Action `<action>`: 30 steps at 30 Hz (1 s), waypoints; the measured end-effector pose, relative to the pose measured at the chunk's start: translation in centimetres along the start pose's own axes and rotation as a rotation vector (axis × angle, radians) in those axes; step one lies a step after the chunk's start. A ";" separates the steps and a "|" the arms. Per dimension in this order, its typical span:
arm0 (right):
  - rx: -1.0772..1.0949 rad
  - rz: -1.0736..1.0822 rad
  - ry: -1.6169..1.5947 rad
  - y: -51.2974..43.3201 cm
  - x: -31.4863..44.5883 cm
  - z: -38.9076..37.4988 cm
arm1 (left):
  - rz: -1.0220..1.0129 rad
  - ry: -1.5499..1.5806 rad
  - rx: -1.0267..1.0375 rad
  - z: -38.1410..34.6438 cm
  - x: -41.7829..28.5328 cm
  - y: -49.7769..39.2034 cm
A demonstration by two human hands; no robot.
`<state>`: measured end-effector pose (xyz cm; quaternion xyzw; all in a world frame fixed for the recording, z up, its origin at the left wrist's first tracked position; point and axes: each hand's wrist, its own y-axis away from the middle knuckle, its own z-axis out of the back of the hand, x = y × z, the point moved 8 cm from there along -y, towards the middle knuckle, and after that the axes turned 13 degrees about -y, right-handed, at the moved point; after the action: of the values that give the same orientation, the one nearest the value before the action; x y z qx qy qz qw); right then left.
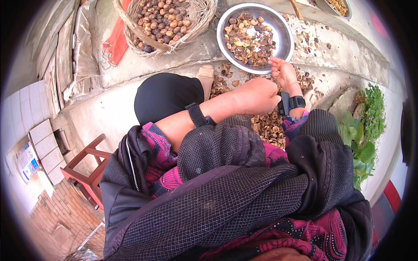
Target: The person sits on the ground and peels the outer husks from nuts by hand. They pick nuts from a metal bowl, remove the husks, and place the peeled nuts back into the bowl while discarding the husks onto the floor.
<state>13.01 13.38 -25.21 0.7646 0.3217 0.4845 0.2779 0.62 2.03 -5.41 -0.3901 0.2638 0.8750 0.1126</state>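
My left hand (pixel 258 96) is curled in front of my right wrist, with most of its fingers turned from view. Whether it holds something cannot be seen. My right hand (pixel 284 72) is at the near right rim of a shiny metal bowl (pixel 283 45), fingers bent and fingertips close together over the edge. Any small piece between them is too small to make out. Cracked nut pieces (pixel 249 42), apparently walnut, lie in the bowl. Below my hands, between my legs, is a heap of broken nut shells (pixel 268 129). Black bands circle both wrists.
A wicker basket (pixel 192 37) of whole nuts (pixel 163 24) stands at the upper left, beside orange mesh (pixel 116 45). Shell bits (pixel 307 39) litter the concrete step. Another metal bowl (pixel 349 11) is at upper right. A reddish stool (pixel 86 169) stands left, green plants (pixel 364 143) right.
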 end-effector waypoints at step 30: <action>0.347 0.270 0.913 -7.0 -0.9 -8.7 | -0.008 -0.075 0.035 0.7 0.3 1.3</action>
<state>3.19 18.15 -27.57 0.5446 0.3844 0.7404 -0.0870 -0.54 1.32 -4.82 -0.3560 0.2733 0.8837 0.1326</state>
